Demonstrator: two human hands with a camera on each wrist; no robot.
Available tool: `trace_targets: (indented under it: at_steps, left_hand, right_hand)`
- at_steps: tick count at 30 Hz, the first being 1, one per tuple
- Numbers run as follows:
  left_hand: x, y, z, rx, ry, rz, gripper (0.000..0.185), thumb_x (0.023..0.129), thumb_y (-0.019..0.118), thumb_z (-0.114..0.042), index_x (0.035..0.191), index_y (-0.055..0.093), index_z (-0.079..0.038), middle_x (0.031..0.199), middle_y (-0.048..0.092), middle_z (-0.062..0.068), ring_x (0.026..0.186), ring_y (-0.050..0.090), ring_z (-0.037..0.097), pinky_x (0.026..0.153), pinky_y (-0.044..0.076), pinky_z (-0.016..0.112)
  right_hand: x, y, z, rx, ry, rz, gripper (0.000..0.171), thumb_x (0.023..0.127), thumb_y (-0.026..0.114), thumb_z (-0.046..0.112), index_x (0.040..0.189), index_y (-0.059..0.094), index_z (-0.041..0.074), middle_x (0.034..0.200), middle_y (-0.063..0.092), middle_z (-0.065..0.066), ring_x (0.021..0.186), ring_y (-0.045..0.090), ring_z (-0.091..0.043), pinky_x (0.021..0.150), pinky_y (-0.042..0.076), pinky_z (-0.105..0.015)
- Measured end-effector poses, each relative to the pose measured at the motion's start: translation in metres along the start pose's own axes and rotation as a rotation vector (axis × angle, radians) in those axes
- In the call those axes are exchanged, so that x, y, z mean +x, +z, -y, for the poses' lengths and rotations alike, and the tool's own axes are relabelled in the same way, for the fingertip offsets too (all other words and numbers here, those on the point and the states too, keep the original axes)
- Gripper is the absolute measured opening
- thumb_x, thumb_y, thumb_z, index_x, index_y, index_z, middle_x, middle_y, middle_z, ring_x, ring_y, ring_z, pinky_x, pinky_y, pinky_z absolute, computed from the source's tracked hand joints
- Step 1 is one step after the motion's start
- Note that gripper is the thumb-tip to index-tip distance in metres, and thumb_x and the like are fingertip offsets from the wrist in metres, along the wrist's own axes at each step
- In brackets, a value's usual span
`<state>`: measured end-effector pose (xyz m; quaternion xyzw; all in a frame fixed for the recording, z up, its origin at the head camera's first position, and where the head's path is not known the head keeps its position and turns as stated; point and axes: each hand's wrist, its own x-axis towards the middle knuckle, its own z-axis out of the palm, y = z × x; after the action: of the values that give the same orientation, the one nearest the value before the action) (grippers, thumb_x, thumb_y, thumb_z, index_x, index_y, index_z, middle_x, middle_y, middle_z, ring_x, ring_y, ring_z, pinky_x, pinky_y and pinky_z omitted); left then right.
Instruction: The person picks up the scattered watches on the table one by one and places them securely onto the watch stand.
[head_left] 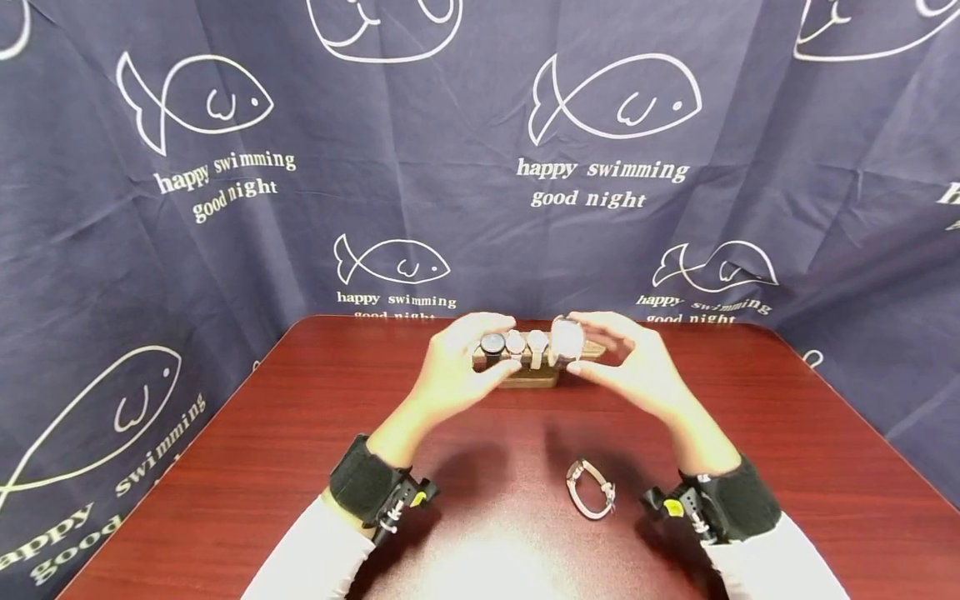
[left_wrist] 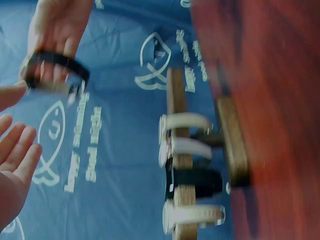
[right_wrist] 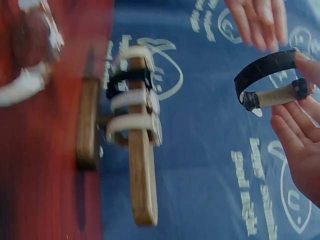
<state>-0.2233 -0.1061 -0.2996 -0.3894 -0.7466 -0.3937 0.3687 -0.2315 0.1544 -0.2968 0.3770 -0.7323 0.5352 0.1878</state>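
Head view: the right hand pinches a watch by its band, holding it up just above the right end of the wooden stand at the far middle of the table. The right wrist view shows the band as a dark loop caught between thumb and fingertips, palm otherwise loose. The left hand is raised at the stand's left end, fingers spread and relaxed, gripping nothing. Three more watches sit on the stand's bar. Another watch lies flat on the table near the right wrist. Both wrist views are blurry, so the dials are hard to read, and the hands cover part of the stand.
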Motion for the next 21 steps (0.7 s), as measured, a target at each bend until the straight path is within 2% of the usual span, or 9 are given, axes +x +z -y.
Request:
trace_targets:
  at_steps: [3,7,10,12,14,16,19,21]
  left_hand:
    - [0.001,-0.011,0.010,-0.057,-0.098,-0.069,0.039,0.074,0.082,-0.002,0.110,0.069,0.000,0.106,0.070,0.012,0.100,0.066,0.022,0.092,0.051,0.033]
    - [0.002,-0.024,0.026,-0.164,-0.231,-0.152,0.032,0.079,0.076,0.004,0.110,0.069,0.004,0.105,0.070,0.017,0.095,0.068,0.027,0.089,0.053,0.034]
    - [0.001,-0.032,0.041,-0.174,-0.337,-0.180,0.028,0.084,0.073,0.001,0.110,0.068,0.006,0.104,0.070,0.020,0.093,0.068,0.030,0.088,0.054,0.033]
    - [-0.003,-0.037,0.051,-0.147,-0.422,-0.170,0.026,0.086,0.072,-0.002,0.111,0.069,0.005,0.104,0.070,0.020,0.093,0.068,0.030,0.086,0.054,0.031]
    - [-0.008,-0.042,0.061,-0.089,-0.511,-0.133,0.026,0.086,0.071,-0.004,0.111,0.070,0.003,0.103,0.071,0.019,0.093,0.069,0.028,0.085,0.053,0.028]
    - [-0.013,-0.045,0.070,-0.079,-0.603,-0.091,0.025,0.087,0.070,-0.004,0.111,0.070,0.003,0.102,0.071,0.018,0.091,0.069,0.024,0.082,0.053,0.026]
    - [-0.021,-0.047,0.083,-0.162,-0.732,-0.046,0.026,0.089,0.066,-0.002,0.114,0.068,0.007,0.107,0.069,0.024,0.085,0.068,0.016,0.081,0.054,0.027]
    - [-0.025,-0.046,0.089,-0.250,-0.809,-0.045,0.027,0.091,0.063,0.000,0.116,0.065,0.011,0.112,0.066,0.028,0.082,0.067,0.012,0.081,0.056,0.029]
  right_hand:
    - [0.002,-0.015,-0.006,0.025,0.073,-0.070,0.057,0.072,0.079,-0.011,0.126,0.062,-0.002,0.117,0.069,-0.006,0.106,0.065,-0.008,0.092,0.049,-0.023]
    - [0.001,-0.036,-0.019,0.126,0.131,-0.137,0.057,0.075,0.075,-0.015,0.128,0.060,-0.004,0.114,0.070,0.002,0.105,0.066,-0.009,0.087,0.052,-0.022]
    - [-0.002,-0.049,-0.031,0.177,0.176,-0.180,0.056,0.077,0.073,-0.015,0.130,0.059,-0.004,0.111,0.070,0.006,0.103,0.066,-0.007,0.085,0.052,-0.019]
    - [-0.004,-0.056,-0.039,0.165,0.207,-0.193,0.055,0.078,0.073,-0.013,0.130,0.060,-0.002,0.110,0.070,0.009,0.102,0.065,-0.004,0.085,0.051,-0.017]
    - [-0.007,-0.061,-0.048,0.131,0.242,-0.192,0.054,0.079,0.074,-0.009,0.130,0.061,0.001,0.110,0.069,0.012,0.102,0.065,-0.001,0.084,0.050,-0.016]
    - [-0.009,-0.064,-0.057,0.087,0.277,-0.175,0.054,0.080,0.075,-0.006,0.131,0.060,0.002,0.111,0.068,0.015,0.102,0.064,0.001,0.084,0.050,-0.016]
    - [-0.012,-0.067,-0.071,-0.016,0.332,-0.134,0.055,0.081,0.077,0.001,0.133,0.057,-0.001,0.112,0.067,0.014,0.101,0.062,0.005,0.084,0.050,-0.015]
    - [-0.015,-0.068,-0.080,-0.087,0.370,-0.110,0.057,0.082,0.077,0.005,0.134,0.055,-0.002,0.116,0.068,0.003,0.098,0.061,0.006,0.083,0.050,-0.014]
